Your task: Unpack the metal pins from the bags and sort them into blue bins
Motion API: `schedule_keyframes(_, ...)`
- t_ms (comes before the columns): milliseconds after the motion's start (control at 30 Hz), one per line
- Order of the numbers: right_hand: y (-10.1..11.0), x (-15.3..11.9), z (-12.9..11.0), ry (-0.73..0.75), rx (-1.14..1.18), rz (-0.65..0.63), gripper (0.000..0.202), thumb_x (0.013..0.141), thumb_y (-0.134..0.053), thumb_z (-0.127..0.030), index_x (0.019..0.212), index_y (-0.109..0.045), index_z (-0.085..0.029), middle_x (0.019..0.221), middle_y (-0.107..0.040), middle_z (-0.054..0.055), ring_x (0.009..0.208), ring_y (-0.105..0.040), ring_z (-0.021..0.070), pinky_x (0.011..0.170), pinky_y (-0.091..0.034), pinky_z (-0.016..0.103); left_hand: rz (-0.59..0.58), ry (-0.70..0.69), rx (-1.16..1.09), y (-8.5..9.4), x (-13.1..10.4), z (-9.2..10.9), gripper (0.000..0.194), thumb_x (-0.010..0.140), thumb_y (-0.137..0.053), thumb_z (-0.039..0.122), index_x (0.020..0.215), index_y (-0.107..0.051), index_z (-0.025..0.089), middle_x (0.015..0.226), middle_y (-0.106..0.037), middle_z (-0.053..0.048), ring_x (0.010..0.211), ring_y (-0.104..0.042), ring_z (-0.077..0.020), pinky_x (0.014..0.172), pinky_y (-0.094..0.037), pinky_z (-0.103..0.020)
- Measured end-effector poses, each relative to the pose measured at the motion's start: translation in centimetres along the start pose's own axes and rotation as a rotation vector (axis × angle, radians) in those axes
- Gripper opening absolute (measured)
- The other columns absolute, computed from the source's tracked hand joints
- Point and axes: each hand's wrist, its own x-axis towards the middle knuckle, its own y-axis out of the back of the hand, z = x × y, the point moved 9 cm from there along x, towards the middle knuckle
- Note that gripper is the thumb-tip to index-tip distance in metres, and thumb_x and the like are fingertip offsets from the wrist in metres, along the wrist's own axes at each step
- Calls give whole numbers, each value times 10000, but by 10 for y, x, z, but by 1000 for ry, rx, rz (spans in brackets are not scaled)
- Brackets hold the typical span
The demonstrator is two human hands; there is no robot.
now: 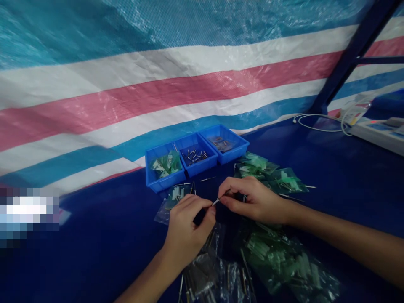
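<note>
Between the fingertips of both hands is a thin metal rod (216,202), short and pale with a darker part toward the right. My left hand (191,229) pinches its lower left end between thumb and index finger. At the other end my right hand (254,200) is closed on it, also in a thumb-and-finger pinch. Close to my left hand lies a clear bag (176,195) with white pieces. Beyond my right hand are green-tinted bags (288,180) of pale strips. Below both hands lie a large green bag (280,261) and clear bags (205,273) of dark, thin pieces.
Three joined blue bins stand at the back: the left bin (166,184) holds green bags, the middle bin (202,167) loose metal rods, the right bin (232,158) a clear bag. A striped tarp (189,92) hangs behind. A white device (378,134) with a cable (315,115) sits right.
</note>
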Motion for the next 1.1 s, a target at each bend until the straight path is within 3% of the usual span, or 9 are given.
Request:
schedule_keyframes(300, -8, 0, 1, -47, 116, -79, 119, 835, -481, -245, 801, -541, -148, 623, -550, -8, 544, -477, 94, 493, -350, 199, -34, 9, 77, -5, -2, -3, 155, 729, -508, 137, 601, -589, 171, 547, -597, 8, 561, -564, -146, 562, -420, -285)
schedule_keyframes(700, -20, 0, 4, -41, 110, -168, 148, 876, -469, -260, 866, -556, -142, 624, -552, -20, 528, -453, 78, 467, -333, 183, -23, -6, 140, -3, -1, -2, 171, 709, -469, 135, 569, -550, 192, 533, -596, 18, 563, -571, -151, 597, -410, -300)
schedule_keyframes(933, -17, 1, -2, -19, 95, -168, 118, 856, -485, -176, 837, -593, -130, 616, -557, -20, 526, -471, 73, 463, -337, 176, 1, -1, 113, -2, -2, -2, 198, 720, -432, 111, 564, -528, 186, 550, -605, 20, 572, -580, -147, 636, -403, -318)
schedule_keyframes(1100, -11, 1, 2, -55, 100, -85, 120, 849, -492, -208, 858, -594, -146, 669, -586, -5, 558, -513, 87, 468, -359, 182, -2, 50, 102, 0, -1, -5, 157, 738, -441, 142, 666, -568, 201, 609, -641, 13, 586, -586, -156, 649, -414, -326)
